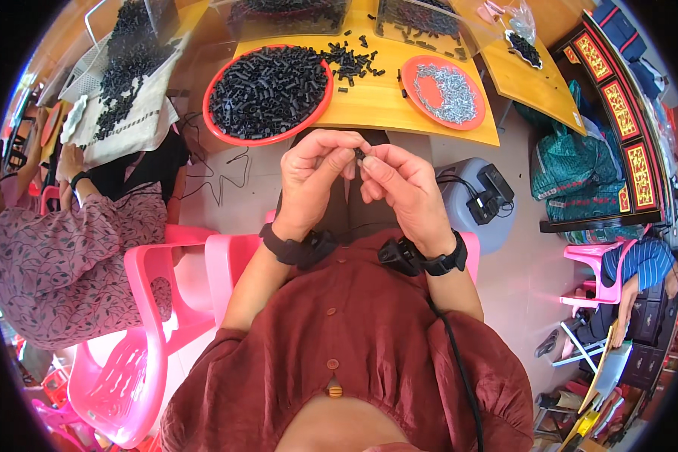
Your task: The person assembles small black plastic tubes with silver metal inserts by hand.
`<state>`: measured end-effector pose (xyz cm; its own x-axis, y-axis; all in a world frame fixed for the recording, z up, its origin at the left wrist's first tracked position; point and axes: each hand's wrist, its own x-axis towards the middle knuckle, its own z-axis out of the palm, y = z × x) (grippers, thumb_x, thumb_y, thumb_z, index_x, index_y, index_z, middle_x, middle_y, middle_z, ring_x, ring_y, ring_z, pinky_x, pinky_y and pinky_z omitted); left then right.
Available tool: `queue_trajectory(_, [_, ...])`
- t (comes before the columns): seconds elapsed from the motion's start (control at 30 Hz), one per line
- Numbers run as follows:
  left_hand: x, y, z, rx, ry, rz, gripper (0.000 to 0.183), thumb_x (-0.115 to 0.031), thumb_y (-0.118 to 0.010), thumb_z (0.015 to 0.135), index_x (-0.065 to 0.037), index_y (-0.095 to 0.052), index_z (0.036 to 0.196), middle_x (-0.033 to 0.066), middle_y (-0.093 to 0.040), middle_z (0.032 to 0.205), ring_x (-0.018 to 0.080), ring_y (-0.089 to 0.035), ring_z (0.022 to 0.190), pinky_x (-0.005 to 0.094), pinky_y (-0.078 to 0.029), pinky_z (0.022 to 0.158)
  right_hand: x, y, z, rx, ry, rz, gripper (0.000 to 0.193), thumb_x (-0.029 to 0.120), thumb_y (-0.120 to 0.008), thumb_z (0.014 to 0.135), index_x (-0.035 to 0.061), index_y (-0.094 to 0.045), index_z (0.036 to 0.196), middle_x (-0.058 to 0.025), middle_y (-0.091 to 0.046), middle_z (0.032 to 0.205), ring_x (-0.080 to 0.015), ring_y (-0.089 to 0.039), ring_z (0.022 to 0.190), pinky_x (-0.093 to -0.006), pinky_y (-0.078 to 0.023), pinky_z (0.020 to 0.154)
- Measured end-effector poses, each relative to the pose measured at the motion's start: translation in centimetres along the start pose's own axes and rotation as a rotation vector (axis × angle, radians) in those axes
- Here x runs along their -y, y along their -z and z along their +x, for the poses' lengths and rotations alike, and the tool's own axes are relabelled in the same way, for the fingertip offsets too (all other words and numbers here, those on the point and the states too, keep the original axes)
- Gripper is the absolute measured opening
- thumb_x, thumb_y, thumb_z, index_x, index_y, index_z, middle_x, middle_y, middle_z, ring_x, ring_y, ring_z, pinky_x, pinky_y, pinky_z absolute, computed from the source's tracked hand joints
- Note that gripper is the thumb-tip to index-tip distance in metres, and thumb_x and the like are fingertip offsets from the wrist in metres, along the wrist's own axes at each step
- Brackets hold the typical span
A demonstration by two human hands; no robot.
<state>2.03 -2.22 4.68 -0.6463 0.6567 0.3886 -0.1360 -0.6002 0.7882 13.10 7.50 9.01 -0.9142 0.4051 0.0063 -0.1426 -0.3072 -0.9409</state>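
Between my fingertips is a small black plastic part (359, 153), mostly covered by the fingers. My left hand (320, 173) pinches it from one side and my right hand (399, 181) from the other, both held above my lap just short of the table edge. Beyond the left hand stands a round red basin (212, 105) heaped with short black cylindrical parts (267, 90). Past the right hand lies a red-orange plate (429, 90) with small silvery metal pieces (452, 94), perhaps screws or pins. Loose black parts (350, 62) are scattered on the tabletop between the two.
Clear plastic bins (422, 26) of black parts stand at the back of the yellow table (369, 109). A blue-grey container (474, 215) with black adapters is at my right. Pink chairs (120, 377) and a person in a patterned top (75, 256) are at left.
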Motion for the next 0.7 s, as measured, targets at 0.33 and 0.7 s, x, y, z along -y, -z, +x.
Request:
queue_trajectory(0.33, [0.7, -0.8, 0.0, -0.108, 0.229, -0.322, 0.025, -0.007, -0.055, 0.093, -0.002, -0.056, 0.118, 0.0070, -0.064, 0.100, 0.0059, -0.053, 0.075, 0.0200, -0.045, 0.070, -1.9, 0.2, 0.9, -0.168, 0.309, -0.487, 0.014, 0.010, -0.064, 0.087, -0.0006, -0.059, 0.095, -0.0013, -0.058, 0.072, -0.0051, -0.049, 0.059, -0.0211, -0.041, 0.054])
queue_trajectory(0.7, [0.5, -0.7, 0.1, 0.002, 0.331, -0.436, 0.029, -0.014, -0.059, 0.092, -0.006, -0.048, 0.117, 0.0040, -0.062, 0.093, 0.0056, -0.046, 0.066, 0.0185, -0.041, 0.062, 1.8, 0.8, 0.9, 0.021, 0.504, -1.043, 0.036, 0.002, -0.067, 0.079, 0.0023, -0.058, 0.114, -0.0121, -0.050, 0.105, -0.0253, -0.057, 0.090, -0.0305, -0.047, 0.078])
